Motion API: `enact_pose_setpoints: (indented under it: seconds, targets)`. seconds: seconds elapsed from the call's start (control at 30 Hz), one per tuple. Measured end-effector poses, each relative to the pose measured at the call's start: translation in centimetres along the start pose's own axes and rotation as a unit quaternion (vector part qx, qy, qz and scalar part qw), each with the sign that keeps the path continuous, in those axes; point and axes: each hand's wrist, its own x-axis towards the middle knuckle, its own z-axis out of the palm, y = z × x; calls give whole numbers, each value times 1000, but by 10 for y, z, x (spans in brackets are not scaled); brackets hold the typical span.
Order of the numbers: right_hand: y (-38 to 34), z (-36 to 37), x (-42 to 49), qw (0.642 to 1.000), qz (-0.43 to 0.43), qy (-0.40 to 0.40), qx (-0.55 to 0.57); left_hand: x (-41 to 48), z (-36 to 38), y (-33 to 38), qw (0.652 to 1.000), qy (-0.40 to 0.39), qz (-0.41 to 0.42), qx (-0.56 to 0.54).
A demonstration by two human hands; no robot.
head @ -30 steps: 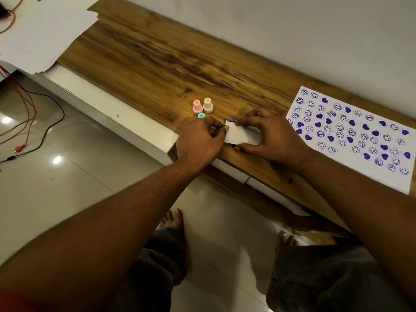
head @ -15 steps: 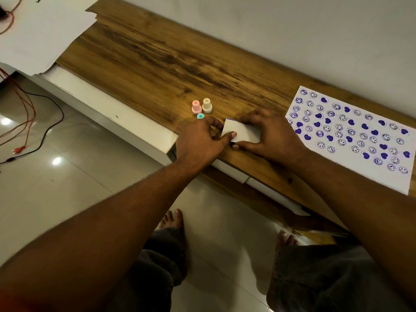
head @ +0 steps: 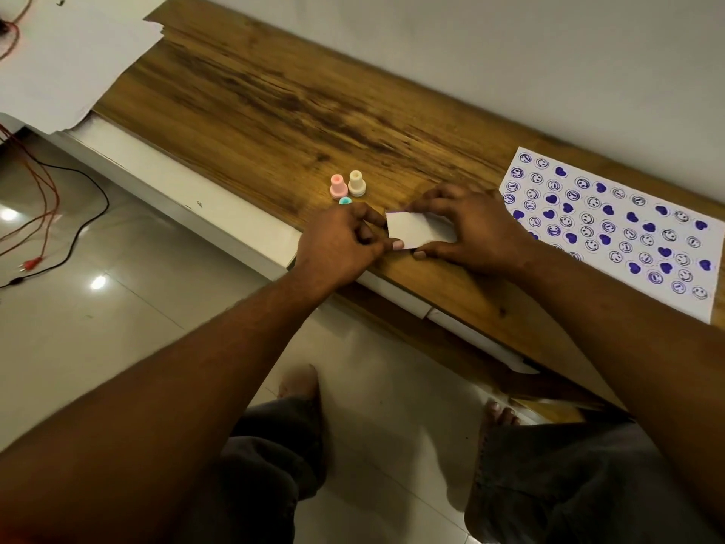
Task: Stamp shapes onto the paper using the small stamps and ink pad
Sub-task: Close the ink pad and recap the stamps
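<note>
Since the frame half a second back, we see the left hand [head: 337, 245] drawn slightly back so that only its thumb tip meets the lower left corner of the small white case [head: 418, 231], which we take to be the ink pad; a thin purple line shows along its top edge. The right hand [head: 474, 229] is closed around the case from the right, fingers on the far edge and thumb on the near one. Whether the lid is opening or closing we cannot tell.

What matters next: the case sits between the two hands at mid-frame, its long axis running left to right, and the stamps lie just up and left of it, nearer the left hand. We count three: a pink stamp [head: 337, 186] and a cream stamp [head: 356, 183] upright side by side, and a teal stamp [head: 345, 201] half hidden behind the left knuckles. One stamped paper [head: 612, 229] lies at the right, covered in purple hearts and smiley faces, touching the right wrist. Blank white sheets [head: 74, 56] lie at upper left on the wooden tabletop [head: 274, 111].
</note>
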Motion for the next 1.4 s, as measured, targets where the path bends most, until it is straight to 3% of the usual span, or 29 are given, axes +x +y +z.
enact_pose_setpoints:
  seconds: [0.23,0.43,0.6,0.87,1.4]
  targets:
    - [-1,-11,-2,999,-19,-34,9,-3,4,6,998,-1,39,55]
    - [6,-17,-12,986,96,131,24,-12,17,14,993,62,26,100]
    - [-1,-8,-11,994,82,57,-41,-11,21,22,989,69,3,133]
    - [-11,8,-11,988,108,88,-70,-8,12,19,994,67,-1,89]
    - [71,-28,51,978,194,72,33,-13,12,26,992,89,40,78]
